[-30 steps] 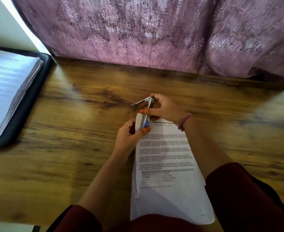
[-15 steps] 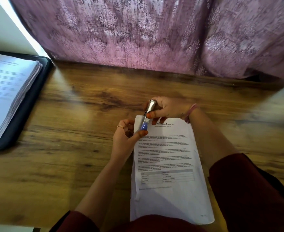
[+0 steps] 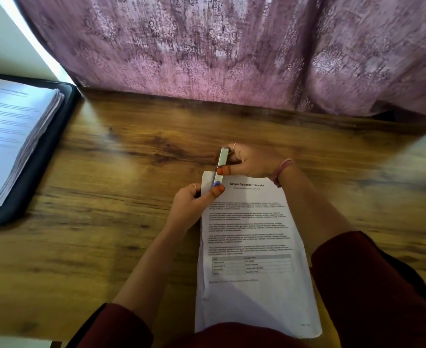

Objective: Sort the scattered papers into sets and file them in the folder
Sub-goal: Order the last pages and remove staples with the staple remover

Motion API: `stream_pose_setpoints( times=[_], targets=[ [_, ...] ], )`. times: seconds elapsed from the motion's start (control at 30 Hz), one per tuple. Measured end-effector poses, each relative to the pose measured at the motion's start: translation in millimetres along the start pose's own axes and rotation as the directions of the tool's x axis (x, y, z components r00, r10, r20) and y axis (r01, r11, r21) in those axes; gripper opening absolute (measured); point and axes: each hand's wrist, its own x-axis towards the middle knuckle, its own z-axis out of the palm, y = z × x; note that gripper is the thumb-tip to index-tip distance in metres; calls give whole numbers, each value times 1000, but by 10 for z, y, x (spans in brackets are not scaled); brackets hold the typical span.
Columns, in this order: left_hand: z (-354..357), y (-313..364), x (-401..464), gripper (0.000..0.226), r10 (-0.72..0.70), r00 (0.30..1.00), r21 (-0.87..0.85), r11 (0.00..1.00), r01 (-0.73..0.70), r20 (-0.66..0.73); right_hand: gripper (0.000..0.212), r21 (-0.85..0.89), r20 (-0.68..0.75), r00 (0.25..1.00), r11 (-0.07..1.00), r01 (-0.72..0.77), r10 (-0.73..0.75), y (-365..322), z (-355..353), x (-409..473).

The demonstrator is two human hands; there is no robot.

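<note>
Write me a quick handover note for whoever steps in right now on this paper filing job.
Left hand pinches the top left corner of the paper set.
Right hand grips the stapler, closed over that corner.
The set, headed Sample Education Transcript, lies on the wooden table in front of the person.
The black folder lies open at far left, already holding a thick paper stack.
Left: free the stapler, then file this set in the folder.
</note>
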Motion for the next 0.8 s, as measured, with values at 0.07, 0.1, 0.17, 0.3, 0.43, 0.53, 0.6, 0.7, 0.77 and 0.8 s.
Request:
stream_pose_setpoints(
  times=[0.07, 0.1, 0.17, 0.3, 0.43, 0.53, 0.6, 0.7, 0.77, 0.8],
  targets=[
    [-14, -11, 1, 25, -18, 1000, -68, 998, 19, 22, 64, -11, -33, 999, 1000, -22, 22, 14, 30, -29],
    [-20, -18, -2, 27, -16, 999, -87, 996, 19, 32, 68, -10, -13, 999, 999, -44, 44, 35, 45, -37],
    [-42, -33, -1, 36, -5, 999, -77, 997, 8, 44, 65, 1, 39, 995, 996, -88, 88, 104, 79, -38],
    [-95, -52, 38, 21, 2, 994, 21, 1000, -4, 109, 57, 8, 58, 993, 994, -105, 105, 184, 135, -3],
    [-129, -60, 69, 40, 26, 990, 39, 999, -32, 138, 52, -45, 58, 992, 993, -107, 110, 178, 143, 53],
    [-93, -12, 81, 57, 15, 988, 40, 999, -21, 151, 53, -87, 45, 993, 990, -107, 112, 209, 168, 98],
    [-61, 6, 99, 54, -2, 994, 43, 999, -3, 111, 49, -39, 40, 993, 993, -114, 115, 254, 202, 107],
    [-40, -5, 143, 58, -24, 998, 78, 997, 20, 55, 47, 46, 16, 995, 994, -95, 95, 293, 270, 89],
    [-27, -1, 142, 53, -29, 999, 90, 996, 24, 47, 51, 24, 4, 997, 996, -81, 81, 282, 288, 83],
    [-16, -7, 141, 51, -29, 999, 88, 996, 26, 35, 53, 2, 4, 997, 997, -78, 78, 275, 290, 93]
  ],
)
